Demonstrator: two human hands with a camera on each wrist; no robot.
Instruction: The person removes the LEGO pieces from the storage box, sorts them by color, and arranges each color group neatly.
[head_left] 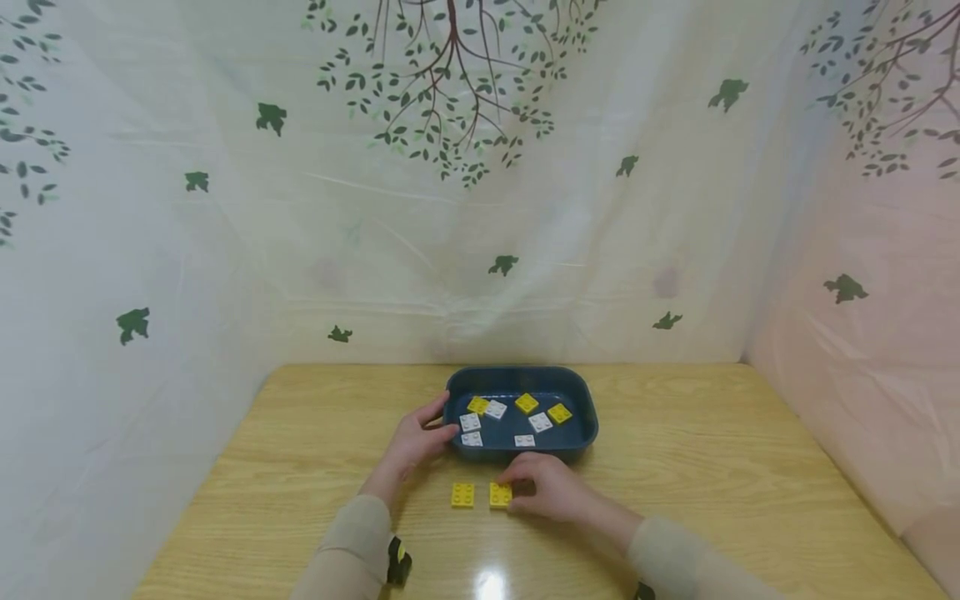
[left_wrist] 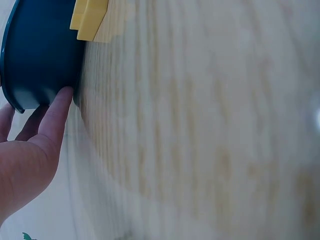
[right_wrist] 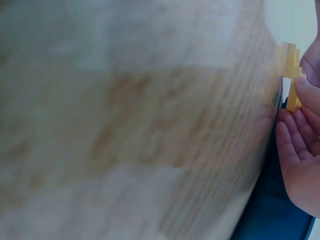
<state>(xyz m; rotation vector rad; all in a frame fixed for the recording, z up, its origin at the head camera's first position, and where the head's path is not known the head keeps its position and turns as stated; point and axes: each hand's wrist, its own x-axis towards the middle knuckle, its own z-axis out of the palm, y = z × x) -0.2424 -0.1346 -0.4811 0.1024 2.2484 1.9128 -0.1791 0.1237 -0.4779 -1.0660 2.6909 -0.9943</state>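
Note:
A dark blue tray (head_left: 581, 429) stands towards the back of the table, holding several yellow and white toy building bricks. My left hand (head_left: 417, 437) grips its left end, thumb near the front corner and fingers farther back along the side. In the left wrist view, that hand (left_wrist: 30, 155) lies against the tray wall (left_wrist: 42, 55). In front of the tray, my right hand (head_left: 551, 487) pinches a yellow building brick (head_left: 500, 496) at its right side, low over the table. Another yellow brick (head_left: 462, 495) lies just left of it, studs up.
The wooden table (head_left: 720, 467) reaches back to a pale curtain (head_left: 375, 275) printed with branches and leaves. Inside the tray, white bricks (head_left: 540, 422) and yellow bricks (head_left: 559, 413) lie scattered. A dark strap piece (head_left: 399, 562) shows beside the left sleeve.

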